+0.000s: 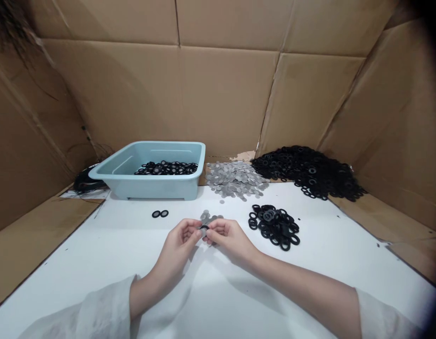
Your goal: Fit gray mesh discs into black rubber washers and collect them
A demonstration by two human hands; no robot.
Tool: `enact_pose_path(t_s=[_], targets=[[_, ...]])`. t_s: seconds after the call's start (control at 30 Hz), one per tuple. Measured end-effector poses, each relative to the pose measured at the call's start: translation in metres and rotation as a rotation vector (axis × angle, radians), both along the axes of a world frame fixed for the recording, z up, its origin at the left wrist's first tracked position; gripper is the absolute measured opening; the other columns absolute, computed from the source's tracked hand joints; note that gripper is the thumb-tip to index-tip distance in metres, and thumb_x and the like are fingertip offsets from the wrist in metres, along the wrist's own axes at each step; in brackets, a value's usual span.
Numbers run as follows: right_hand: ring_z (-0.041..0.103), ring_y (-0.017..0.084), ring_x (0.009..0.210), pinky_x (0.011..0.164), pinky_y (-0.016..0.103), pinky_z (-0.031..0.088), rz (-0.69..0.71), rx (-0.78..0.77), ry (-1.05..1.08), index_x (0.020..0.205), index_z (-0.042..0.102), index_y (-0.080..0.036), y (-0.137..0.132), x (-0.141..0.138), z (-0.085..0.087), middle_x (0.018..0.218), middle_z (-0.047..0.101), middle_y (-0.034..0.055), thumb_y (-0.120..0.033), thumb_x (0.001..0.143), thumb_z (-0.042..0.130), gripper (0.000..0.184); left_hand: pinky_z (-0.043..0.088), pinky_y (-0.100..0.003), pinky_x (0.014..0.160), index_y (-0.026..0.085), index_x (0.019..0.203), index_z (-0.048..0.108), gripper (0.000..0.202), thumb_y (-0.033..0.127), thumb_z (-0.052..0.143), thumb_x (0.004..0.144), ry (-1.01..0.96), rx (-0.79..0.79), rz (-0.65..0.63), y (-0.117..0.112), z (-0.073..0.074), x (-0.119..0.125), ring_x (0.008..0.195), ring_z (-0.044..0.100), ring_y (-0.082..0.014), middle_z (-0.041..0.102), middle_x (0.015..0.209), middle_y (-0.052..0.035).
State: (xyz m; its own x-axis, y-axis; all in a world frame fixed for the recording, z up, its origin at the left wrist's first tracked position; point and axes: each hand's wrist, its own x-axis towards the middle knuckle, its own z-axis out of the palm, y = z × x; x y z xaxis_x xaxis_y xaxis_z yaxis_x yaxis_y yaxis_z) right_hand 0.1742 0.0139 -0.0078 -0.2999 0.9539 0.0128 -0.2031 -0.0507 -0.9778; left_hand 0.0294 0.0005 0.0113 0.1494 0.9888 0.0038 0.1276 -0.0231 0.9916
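Above the white table, my left hand (181, 238) and my right hand (232, 239) meet, fingertips pinched together. Between them they hold a black rubber washer (205, 227) with a thin grey disc (203, 232) at its opening; whether the disc is seated inside cannot be made out. Just behind my fingers lies a small pile of loose grey discs (206, 216), partly hidden by the hands. To the left, two washers (160, 213) with grey centres rest side by side. A small heap of black washers (274, 226) lies to the right of my right hand.
A light-blue plastic basin (161, 187) at the back left contains many black washers with grey centres. Behind the hands spreads a larger pile of grey discs (237, 179). A big mound of black washers (306, 169) sits back right. Cardboard walls (225, 94) enclose the table.
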Motion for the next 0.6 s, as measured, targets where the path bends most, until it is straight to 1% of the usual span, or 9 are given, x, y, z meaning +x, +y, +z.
enact_pose_path(t_s=[0.13, 0.23, 0.33, 0.47, 0.6], targets=[[0.052, 0.009, 0.06, 0.058, 0.022, 0.038, 0.01, 0.057, -0.067, 0.074, 0.057, -0.012, -0.0021, 0.0004, 0.0018, 0.067, 0.058, 0.0012, -0.025, 0.07, 0.061, 0.013, 0.031, -0.02, 0.045, 0.015, 0.095, 0.054, 0.026, 0.034, 0.054, 0.078, 0.044, -0.063, -0.019, -0.0004, -0.0024, -0.0009, 0.051, 0.042, -0.0088, 0.05, 0.066, 0.0014], [0.048, 0.008, 0.056, 0.053, 0.02, 0.034, 0.023, 0.088, -0.126, 0.072, 0.055, -0.013, -0.0022, 0.0016, 0.0016, 0.064, 0.055, 0.0001, -0.025, 0.072, 0.059, 0.013, 0.031, -0.02, 0.048, 0.014, 0.082, 0.055, 0.019, 0.031, 0.055, 0.076, 0.067, -0.054, -0.04, 0.0, 0.0005, -0.0009, 0.054, 0.042, -0.0088, 0.051, 0.065, 0.0009], [0.049, 0.009, 0.058, 0.053, 0.02, 0.035, 0.069, 0.098, -0.165, 0.071, 0.052, -0.014, -0.0013, 0.0029, -0.0007, 0.065, 0.056, 0.0005, -0.025, 0.073, 0.057, 0.012, 0.033, -0.02, 0.054, 0.014, 0.069, 0.053, 0.012, 0.024, 0.057, 0.073, 0.09, -0.028, -0.042, 0.0004, 0.0051, -0.0002, 0.059, 0.044, -0.0097, 0.051, 0.063, 0.0009], [0.05, 0.01, 0.057, 0.054, 0.021, 0.037, 0.111, 0.087, -0.208, 0.071, 0.05, -0.015, -0.0005, 0.0037, -0.0017, 0.062, 0.054, -0.0004, -0.025, 0.073, 0.056, 0.012, 0.029, -0.019, 0.049, 0.015, 0.063, 0.049, 0.011, 0.02, 0.053, 0.072, 0.02, -0.11, -0.009, -0.001, 0.0062, 0.001, 0.053, 0.04, -0.0083, 0.047, 0.058, 0.0032], [0.05, 0.01, 0.055, 0.054, 0.022, 0.038, 0.112, 0.077, -0.239, 0.071, 0.05, -0.015, -0.0018, 0.0048, 0.0049, 0.058, 0.053, -0.0012, -0.023, 0.072, 0.056, 0.009, 0.027, -0.018, 0.048, 0.015, 0.06, 0.045, 0.01, 0.014, 0.051, 0.068, -0.027, -0.088, 0.052, -0.0038, 0.0037, 0.0015, 0.052, 0.035, -0.0073, 0.042, 0.056, 0.005]])
